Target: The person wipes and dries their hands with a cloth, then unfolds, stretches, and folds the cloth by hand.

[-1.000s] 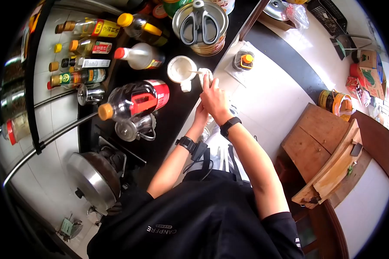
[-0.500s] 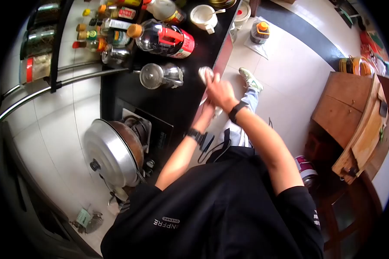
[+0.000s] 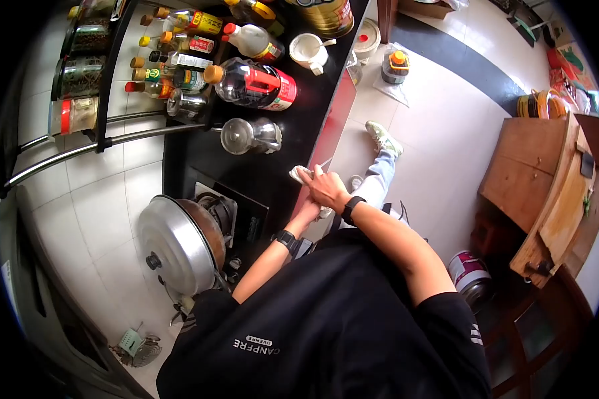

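A small white cloth-like bundle shows at the fingertips of my right hand, by the front edge of the black counter. My right hand is closed round it, with a thin pale stick-like piece rising near the fingers. My left hand sits just below and behind, close against the right, and its fingers are mostly hidden. The glass pot stands on the counter beyond my hands, and the white cup with a spoon is farther off.
Sauce bottles crowd the counter's far part. A lidded wok sits on the stove at left. On the floor are a capped jar and a paint-like bucket. A wooden cabinet stands at right.
The view has shifted towards the stove. Both hands, with the white bundle, have moved from beside the cup along the counter edge to near the glass pot.
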Tool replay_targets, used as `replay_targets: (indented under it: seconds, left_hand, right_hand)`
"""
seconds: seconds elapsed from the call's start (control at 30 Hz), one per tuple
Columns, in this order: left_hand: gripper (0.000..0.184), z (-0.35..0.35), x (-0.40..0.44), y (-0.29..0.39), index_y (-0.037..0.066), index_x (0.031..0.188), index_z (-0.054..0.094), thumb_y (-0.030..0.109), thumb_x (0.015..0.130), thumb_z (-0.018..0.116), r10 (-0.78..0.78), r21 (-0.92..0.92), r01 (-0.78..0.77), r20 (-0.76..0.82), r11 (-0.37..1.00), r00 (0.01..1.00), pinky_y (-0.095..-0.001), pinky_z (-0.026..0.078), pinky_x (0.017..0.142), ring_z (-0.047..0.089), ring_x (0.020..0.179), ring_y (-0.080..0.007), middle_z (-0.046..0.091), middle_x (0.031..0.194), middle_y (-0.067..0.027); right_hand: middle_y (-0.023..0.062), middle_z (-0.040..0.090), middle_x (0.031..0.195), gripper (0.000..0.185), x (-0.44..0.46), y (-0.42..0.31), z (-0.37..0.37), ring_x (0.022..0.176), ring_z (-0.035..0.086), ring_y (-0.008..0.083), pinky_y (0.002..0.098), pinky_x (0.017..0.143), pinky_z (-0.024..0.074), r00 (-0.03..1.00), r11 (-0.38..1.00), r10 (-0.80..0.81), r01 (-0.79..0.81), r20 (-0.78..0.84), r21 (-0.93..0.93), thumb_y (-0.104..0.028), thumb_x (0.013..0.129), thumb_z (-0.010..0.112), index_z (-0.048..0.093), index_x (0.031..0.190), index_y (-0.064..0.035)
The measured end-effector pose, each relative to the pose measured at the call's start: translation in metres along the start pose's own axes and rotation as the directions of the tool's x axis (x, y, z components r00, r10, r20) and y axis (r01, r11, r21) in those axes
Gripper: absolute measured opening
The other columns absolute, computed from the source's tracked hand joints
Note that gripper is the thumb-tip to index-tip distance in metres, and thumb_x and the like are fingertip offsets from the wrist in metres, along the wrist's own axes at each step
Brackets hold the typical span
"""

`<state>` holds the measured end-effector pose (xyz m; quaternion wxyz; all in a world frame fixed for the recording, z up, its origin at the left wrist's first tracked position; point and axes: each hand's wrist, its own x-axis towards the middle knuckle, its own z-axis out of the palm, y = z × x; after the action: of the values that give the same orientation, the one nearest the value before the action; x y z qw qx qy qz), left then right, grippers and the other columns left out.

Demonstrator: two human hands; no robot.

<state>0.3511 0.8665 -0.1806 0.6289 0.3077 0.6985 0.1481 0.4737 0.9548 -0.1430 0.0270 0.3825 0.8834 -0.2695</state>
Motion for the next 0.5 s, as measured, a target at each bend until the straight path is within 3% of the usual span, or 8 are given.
replay_targets:
  seconds: [0.03,0.1,0.13,0.23,0.27,0.33,0.37,0.5]
  left_hand:
    - [0.055,0.005,0.005,0.012,0.008,0.152,0.036,0.025,0.101,0.048,-0.023,-0.019,0.023,-0.003,1.000,1.000,-0.0301,0.049,0.068,0.062,0.093,-0.0138,0.061,0.125,-0.0112]
    - [0.052,0.013,0.015,0.039,0.006,0.151,0.038,0.024,0.103,0.048,-0.058,-0.082,0.058,-0.001,0.995,0.998,-0.0316,0.045,0.084,0.055,0.108,-0.0160,0.056,0.133,-0.0124]
    - [0.051,0.017,0.016,0.061,0.005,0.151,0.037,0.022,0.105,0.049,-0.076,-0.130,0.075,0.004,0.989,0.997,-0.0340,0.043,0.106,0.048,0.131,-0.0197,0.049,0.146,-0.0142]
    - [0.046,0.026,0.050,0.104,0.002,0.144,0.047,0.021,0.103,0.048,-0.001,-0.087,-0.002,-0.034,0.996,0.999,-0.0324,0.046,0.099,0.056,0.119,-0.0165,0.060,0.133,-0.0120]
    - [0.046,0.031,0.075,0.100,0.001,0.144,0.048,0.021,0.103,0.049,0.195,-0.090,-0.202,-0.076,0.975,0.978,-0.0321,0.047,0.097,0.056,0.118,-0.0158,0.061,0.133,-0.0115]
    - [0.045,0.035,0.084,0.162,0.000,0.144,0.048,0.019,0.102,0.048,0.035,-0.119,-0.042,-0.063,0.992,0.997,-0.0322,0.047,0.097,0.056,0.117,-0.0159,0.061,0.133,-0.0112]
    - [0.045,0.036,0.104,0.160,0.000,0.143,0.049,0.019,0.103,0.048,0.130,-0.148,-0.137,-0.056,0.980,0.990,-0.0330,0.046,0.099,0.055,0.120,-0.0168,0.060,0.135,-0.0109]
    - [0.039,0.033,0.113,0.214,0.002,0.135,0.054,0.025,0.104,0.049,-0.025,-0.278,0.021,-0.008,0.960,1.000,-0.0231,0.046,0.074,0.057,0.089,-0.0070,0.064,0.110,-0.0004]
  right_hand:
    - [0.0165,0.060,0.107,0.063,0.003,0.008,-0.006,0.073,0.069,0.0248,0.0368,0.058,0.0534,1.000,1.000,0.008,-0.008,-0.009,-0.028,-0.020,0.095,0.052,0.033,0.156,-0.0146]
    - [0.0138,0.059,0.107,0.062,0.013,0.028,-0.015,0.073,0.069,0.0238,0.0365,0.059,0.0535,0.999,0.999,0.033,-0.033,-0.016,-0.036,-0.019,0.096,0.052,0.035,0.155,-0.0163]
    - [0.0149,0.060,0.108,0.063,0.018,0.038,-0.027,0.075,0.070,0.0250,0.0364,0.059,0.0538,0.997,0.997,0.073,-0.074,-0.022,-0.035,-0.018,0.096,0.052,0.034,0.155,-0.0162]
    - [0.0209,0.059,0.108,0.078,0.036,0.080,-0.059,0.073,0.070,0.0334,0.0427,0.060,0.0551,0.992,0.994,0.111,-0.110,-0.059,0.023,-0.017,0.086,0.062,0.029,0.156,-0.0153]
    - [0.0219,0.059,0.109,0.081,0.045,0.095,-0.067,0.074,0.070,0.0346,0.0434,0.061,0.0555,0.989,0.990,0.139,-0.138,-0.045,0.022,-0.018,0.085,0.064,0.027,0.157,-0.0159]
    - [0.0220,0.059,0.108,0.082,0.064,0.122,-0.085,0.074,0.070,0.0345,0.0434,0.062,0.0561,0.981,0.983,0.183,-0.184,-0.070,-0.004,-0.018,0.085,0.065,0.026,0.158,-0.0164]
    - [0.0215,0.059,0.108,0.082,0.071,0.134,-0.095,0.074,0.070,0.0340,0.0430,0.062,0.0563,0.981,0.985,0.172,-0.174,-0.089,-0.017,-0.018,0.086,0.064,0.026,0.158,-0.0164]
    - [0.0192,0.060,0.106,0.076,0.100,0.156,-0.117,0.075,0.070,0.0328,0.0413,0.064,0.0569,0.984,0.985,0.145,-0.153,-0.106,-0.078,-0.019,0.087,0.063,0.032,0.156,-0.0139]
